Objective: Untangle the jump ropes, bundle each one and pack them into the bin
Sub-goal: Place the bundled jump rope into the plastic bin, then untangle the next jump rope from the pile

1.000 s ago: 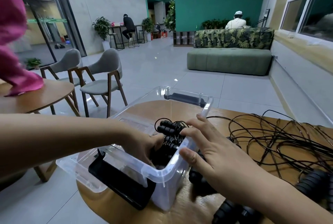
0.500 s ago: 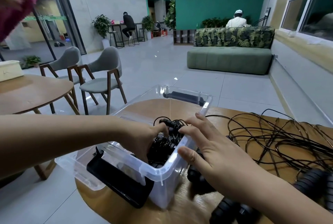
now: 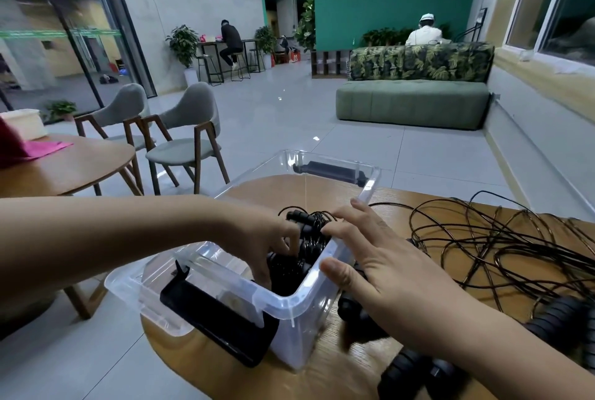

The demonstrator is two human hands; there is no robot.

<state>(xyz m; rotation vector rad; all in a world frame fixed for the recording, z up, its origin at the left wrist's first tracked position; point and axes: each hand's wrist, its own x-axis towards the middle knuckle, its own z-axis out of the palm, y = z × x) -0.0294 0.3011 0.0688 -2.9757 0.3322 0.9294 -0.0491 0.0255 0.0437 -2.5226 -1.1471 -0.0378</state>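
A clear plastic bin (image 3: 299,312) with black clip handles stands on the wooden table (image 3: 325,377), at its left edge. Inside it lies a bundled black jump rope (image 3: 307,243) with ribbed handles. My left hand (image 3: 270,245) reaches into the bin, its fingers curled down on the bundle. My right hand (image 3: 363,254) rests with spread fingers on the bin's right rim, fingertips touching the bundle. A tangle of black jump ropes (image 3: 502,248) sprawls over the table to the right, with ribbed handles (image 3: 560,319) near my right forearm.
More black handles (image 3: 415,374) lie by the table's front edge under my right arm. A round wooden table (image 3: 74,164) with pink cloth stands at left, two grey chairs (image 3: 186,138) behind it. A green sofa (image 3: 412,103) sits far back; people sit in the distance.
My left hand has pushed the bundle a little deeper into the bin and its fingers have shifted on it. The pink cloth at the far left has dropped onto the other table.
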